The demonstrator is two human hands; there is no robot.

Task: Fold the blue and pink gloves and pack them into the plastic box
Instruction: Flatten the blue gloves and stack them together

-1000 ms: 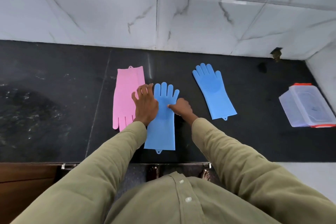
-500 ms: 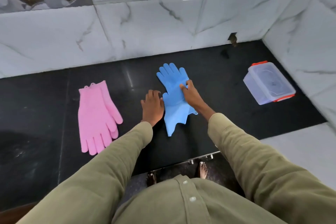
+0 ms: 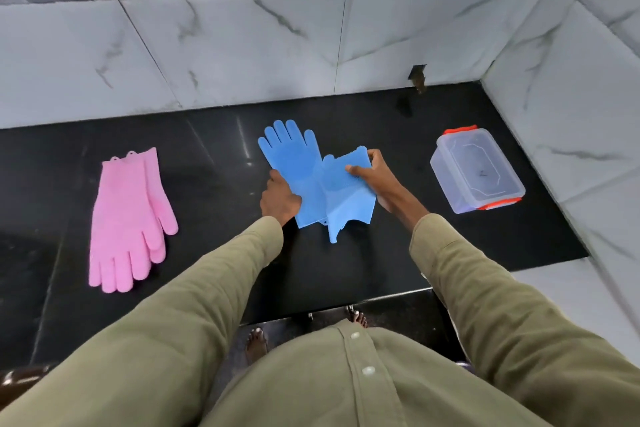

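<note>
Your right hand (image 3: 370, 172) has lifted the second floppy blue silicone glove (image 3: 341, 191) over its mate beside the clear plastic box (image 3: 476, 170), pinching its edge; your left hand (image 3: 278, 198) presses flat. Soft, grippy; hold the cuffs.

Right hand (image 3: 372, 175) pinches folded blue glove (image 3: 341, 194); left hand (image 3: 278, 199) presses other.

Black desk (image 3: 398, 253) against marble-tiled walls (image 3: 242, 52).
A small dark hole (image 3: 417, 74) sits low in the back wall; bare feet (image 3: 257, 345) show below.
</note>
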